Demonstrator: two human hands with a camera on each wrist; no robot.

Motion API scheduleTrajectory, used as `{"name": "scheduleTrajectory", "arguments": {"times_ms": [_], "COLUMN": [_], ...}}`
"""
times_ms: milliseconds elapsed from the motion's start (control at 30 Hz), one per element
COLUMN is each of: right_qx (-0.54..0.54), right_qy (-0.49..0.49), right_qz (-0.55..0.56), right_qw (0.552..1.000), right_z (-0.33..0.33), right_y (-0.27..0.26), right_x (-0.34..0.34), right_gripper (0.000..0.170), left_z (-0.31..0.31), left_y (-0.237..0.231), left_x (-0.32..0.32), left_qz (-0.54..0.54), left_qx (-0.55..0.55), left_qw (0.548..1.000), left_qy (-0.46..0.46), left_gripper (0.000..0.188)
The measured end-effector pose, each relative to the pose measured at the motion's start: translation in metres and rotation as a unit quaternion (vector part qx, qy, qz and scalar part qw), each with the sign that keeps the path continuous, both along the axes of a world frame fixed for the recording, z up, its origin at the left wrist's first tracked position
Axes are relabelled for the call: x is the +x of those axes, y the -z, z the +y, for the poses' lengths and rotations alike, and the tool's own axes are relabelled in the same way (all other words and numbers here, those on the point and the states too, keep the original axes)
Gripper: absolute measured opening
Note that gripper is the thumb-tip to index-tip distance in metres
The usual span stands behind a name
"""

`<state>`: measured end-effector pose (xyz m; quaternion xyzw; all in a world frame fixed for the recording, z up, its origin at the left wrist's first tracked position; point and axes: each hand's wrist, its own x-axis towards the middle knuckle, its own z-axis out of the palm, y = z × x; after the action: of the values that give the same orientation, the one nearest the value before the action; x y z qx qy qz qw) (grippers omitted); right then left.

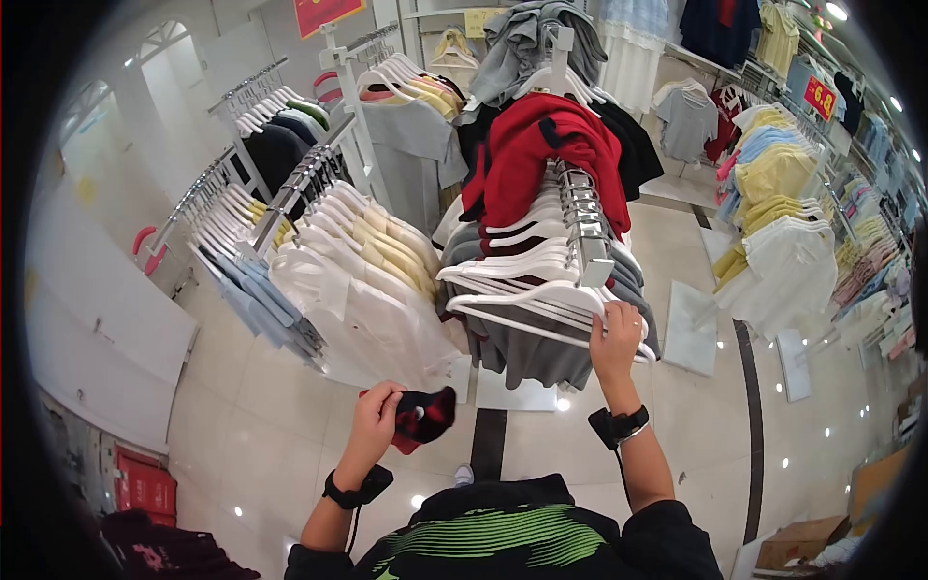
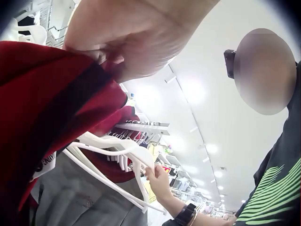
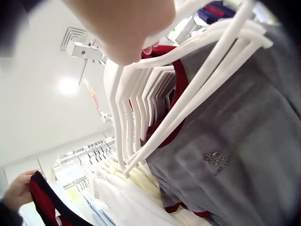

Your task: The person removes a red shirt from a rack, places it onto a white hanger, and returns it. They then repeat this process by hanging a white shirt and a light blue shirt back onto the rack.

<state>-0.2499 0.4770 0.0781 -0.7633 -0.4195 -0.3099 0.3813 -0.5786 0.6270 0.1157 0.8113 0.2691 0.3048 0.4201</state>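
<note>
My left hand point(image 1: 375, 422) pinches a red and dark garment point(image 1: 422, 418) by its edge, held low in front of the racks; in the left wrist view the red cloth point(image 2: 70, 99) hangs from the fingers. My right hand point(image 1: 618, 340) grips the front white hanger point(image 1: 532, 297) near its right end, on the middle rack. Several bare white hangers lie close together there, before grey shirts point(image 3: 230, 136) with dark red trim. A pile of red clothing point(image 1: 551, 145) is draped over the rack's bar behind the hangers.
White and cream clothes point(image 1: 358, 280) hang just left of the middle rack, with light blue ones point(image 1: 256, 290) beyond. Another rack of white and yellow clothes point(image 1: 783, 193) stands at the right. A red box point(image 1: 145, 483) and cardboard boxes point(image 1: 800, 541) sit low at the sides.
</note>
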Motion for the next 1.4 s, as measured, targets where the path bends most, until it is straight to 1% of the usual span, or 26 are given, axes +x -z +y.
{"name": "scheduleTrajectory", "arguments": {"times_ms": [67, 133, 200, 267, 300, 367, 400, 500, 567, 733, 800, 833, 867, 900, 933, 1000, 1067, 1100, 1133, 1167, 1200, 1233, 1267, 1333, 1367, 1400], "right_qx": [0.030, -0.001, 0.031, 0.094, 0.091, 0.100, 0.095, 0.088, 0.117, 0.098, 0.087, 0.096, 0.096, 0.149, 0.202, 0.172, 0.150, 0.186, 0.150, 0.205, 0.085, 0.048, 0.049, 0.004, 0.003, 0.034], "right_qy": [-0.020, -0.030, -0.053, -0.109, -0.113, -0.144, -0.146, -0.144, -0.161, -0.152, -0.101, -0.096, -0.096, -0.105, -0.114, -0.143, -0.137, -0.151, -0.147, -0.199, -0.197, -0.191, -0.194, -0.234, -0.237, -0.229], "right_qz": [-0.007, 0.131, 0.109, 0.221, 0.224, 0.347, 0.352, 0.391, 0.362, 0.308, 0.151, 0.175, 0.175, 0.187, 0.198, 0.204, 0.139, 0.149, 0.118, 0.168, 0.084, 0.026, 0.026, 0.089, 0.087, 0.149], "right_qw": [0.999, 0.991, 0.992, 0.965, 0.964, 0.921, 0.920, 0.905, 0.911, 0.934, 0.980, 0.975, 0.975, 0.965, 0.952, 0.953, 0.969, 0.959, 0.971, 0.943, 0.973, 0.980, 0.980, 0.968, 0.968, 0.961], "right_z": [-0.002, -0.009, -0.019, -0.036, -0.046, -0.070, -0.083, -0.106, -0.105, -0.097, -0.104, -0.110, -0.113, -0.118, -0.123, -0.131, -0.120, -0.109, -0.102, -0.088, -0.087, -0.076, -0.069, -0.058, -0.053, -0.049], "right_y": [-0.004, -0.006, -0.014, -0.017, -0.015, -0.005, 0.003, 0.013, 0.006, 0.006, 0.011, 0.004, -0.002, -0.007, -0.011, -0.013, -0.010, -0.005, -0.001, 0.010, 0.011, 0.001, 0.002, 0.011, 0.019, 0.032], "right_x": [-0.003, -0.010, -0.019, -0.031, -0.036, -0.046, -0.049, -0.062, -0.083, -0.101, -0.100, -0.099, -0.098, -0.095, -0.092, -0.089, -0.093, -0.100, -0.103, -0.107, -0.107, -0.115, -0.122, -0.132, -0.137, -0.143], "right_gripper": [0.023, 0.021, 0.016, 0.015, 0.015, 0.013, 0.013, 0.012, 0.012, 0.019, 0.020, 0.021, 0.021, 0.018, 0.015, 0.015, 0.020, 0.019, 0.017, 0.019, 0.025, 0.028, 0.028, 0.025, 0.025, 0.023], "left_z": [0.006, 0.011, 0.016, 0.020, 0.020, 0.023, 0.024, 0.019, 0.014, -0.013, -0.015, -0.013, -0.010, -0.009, -0.009, -0.011, -0.020, -0.025, -0.030, -0.037, -0.044, -0.051, -0.058, -0.074, -0.080, -0.085], "left_y": [0.000, 0.002, 0.005, -0.002, -0.006, -0.005, -0.005, -0.011, -0.011, -0.031, -0.035, -0.033, -0.030, -0.028, -0.028, -0.028, -0.026, -0.026, -0.028, -0.031, -0.034, -0.038, -0.042, -0.041, -0.037, -0.033], "left_x": [-0.006, -0.013, -0.016, -0.017, -0.015, -0.013, -0.011, 0.000, 0.010, 0.036, 0.041, 0.042, 0.043, 0.043, 0.044, 0.046, 0.053, 0.057, 0.060, 0.063, 0.065, 0.068, 0.070, 0.073, 0.076, 0.080], "left_qz": [-0.003, 0.024, 0.007, 0.001, -0.003, 0.014, 0.028, 0.042, 0.036, 0.014, 0.009, 0.009, 0.003, -0.002, -0.001, -0.026, -0.057, -0.087, -0.088, -0.086, -0.083, -0.085, -0.083, -0.050, -0.071, -0.093], "left_qx": [-0.025, -0.052, -0.055, -0.030, -0.014, 0.005, 0.027, 0.003, -0.001, 0.043, 0.062, 0.062, 0.111, 0.159, 0.158, 0.180, 0.191, 0.204, 0.204, 0.185, 0.166, 0.163, 0.143, 0.030, 0.036, 0.041], "left_qw": [1.000, 0.997, 0.997, 0.998, 0.998, 0.997, 0.996, 0.997, 0.999, 0.999, 0.998, 0.998, 0.994, 0.987, 0.987, 0.983, 0.979, 0.974, 0.974, 0.979, 0.983, 0.983, 0.985, 0.994, 0.992, 0.989], "left_qy": [-0.014, -0.043, -0.057, -0.054, -0.062, -0.071, -0.075, -0.061, -0.033, 0.007, 0.004, 0.005, -0.009, -0.024, -0.025, -0.036, -0.036, -0.035, -0.035, -0.013, 0.008, 0.029, 0.052, 0.095, 0.102, 0.109], "left_gripper": [0.009, 0.010, 0.011, 0.011, 0.011, 0.010, 0.010, 0.009, 0.009, 0.008, 0.008, 0.008, 0.008, 0.009, 0.009, 0.009, 0.009, 0.010, 0.010, 0.012, 0.015, 0.018, 0.020, 0.025, 0.020, 0.016]}}
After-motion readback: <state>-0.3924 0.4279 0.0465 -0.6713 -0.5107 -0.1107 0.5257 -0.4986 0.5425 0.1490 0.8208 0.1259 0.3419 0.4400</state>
